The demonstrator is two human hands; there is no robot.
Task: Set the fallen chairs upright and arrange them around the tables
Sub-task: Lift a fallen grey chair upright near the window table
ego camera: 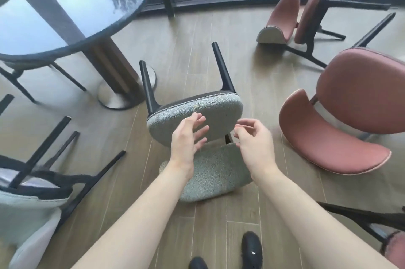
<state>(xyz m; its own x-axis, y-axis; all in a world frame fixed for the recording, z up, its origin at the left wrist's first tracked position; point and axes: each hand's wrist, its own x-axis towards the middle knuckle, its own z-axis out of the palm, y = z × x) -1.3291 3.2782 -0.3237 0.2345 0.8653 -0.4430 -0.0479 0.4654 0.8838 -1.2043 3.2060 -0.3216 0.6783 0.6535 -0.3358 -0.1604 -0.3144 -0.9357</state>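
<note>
A grey-green fabric chair lies on its back on the wooden floor right in front of me, its seat tipped up and two black legs pointing away. My left hand hovers over the seat with fingers spread, holding nothing. Just right of it, my right hand is above the gap between seat and backrest, fingers curled and apart, also holding nothing. A pink chair lies fallen to the right. Another pink chair lies on its side at the far right. A pale grey chair lies overturned at the lower left.
A round dark table on a pedestal base stands at the upper left, with an upright chair's legs under it. Window frames run along the back. Black legs of one more chair enter at the lower right. My shoes are at the bottom.
</note>
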